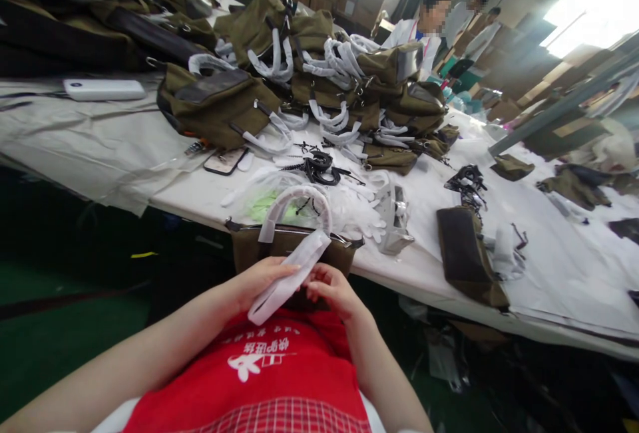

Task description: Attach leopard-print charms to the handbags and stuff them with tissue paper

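Note:
An olive bag with a zip along its top stands upright at the table's front edge, close to my body. One handle, wrapped in white, arches up behind the zip. My left hand is closed on the other white-wrapped handle, thumb on top, which slants across the bag's front. Just right of this handle is my right hand, its fingers bent and pressed together near the wrap. What those fingertips hold is too small to make out, and the bag's lower part is hidden by the hands.
Olive bags are piled behind on the white table. Black cords, a phone and a grey-white dispenser lie nearer. Another bag rests at right. A person stands beyond the pile.

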Available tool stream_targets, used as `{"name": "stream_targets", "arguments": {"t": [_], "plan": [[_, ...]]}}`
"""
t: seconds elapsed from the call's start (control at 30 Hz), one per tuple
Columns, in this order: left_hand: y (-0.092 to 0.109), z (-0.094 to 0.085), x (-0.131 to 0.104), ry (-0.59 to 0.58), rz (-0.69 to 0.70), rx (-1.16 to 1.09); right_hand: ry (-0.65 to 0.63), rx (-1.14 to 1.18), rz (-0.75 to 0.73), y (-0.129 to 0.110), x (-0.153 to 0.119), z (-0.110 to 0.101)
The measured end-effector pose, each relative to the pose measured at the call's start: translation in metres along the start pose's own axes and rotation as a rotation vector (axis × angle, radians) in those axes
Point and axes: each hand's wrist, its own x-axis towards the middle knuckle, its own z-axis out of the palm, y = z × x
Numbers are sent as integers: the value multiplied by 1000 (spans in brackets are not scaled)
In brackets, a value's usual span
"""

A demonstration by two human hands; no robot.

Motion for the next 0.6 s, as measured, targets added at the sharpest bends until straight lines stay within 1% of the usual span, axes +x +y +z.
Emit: {"name": "stream_targets", "arguments": {"t": [0.07,0.1,0.13,0.23,0.3,0.37,0.43,0.5,0.57,0.6], "plan": [[0,-2,0,24,35,143,-65,48,62,4,-1,4],[0,-3,0,61,69,230,-58,66,90,7,1,8],[0,-4,0,104,109,317,-23,80,112,10,3,11],[0,-10,-5,204,211,522,152,94,135,18,16,23],[-1,-16,-15,233,246,608,247,82,121,20,24,31],[-3,-22,-29,283,256,690,291,94,87,19,28,37],[-7,-26,-45,349,282,768,271,140,67,16,27,43],[-12,-27,-58,412,351,817,171,172,93,14,24,48],[-16,-28,-67,435,441,827,51,179,155,15,21,55],[-17,-28,-69,434,481,822,13,184,185,16,21,59]]}}
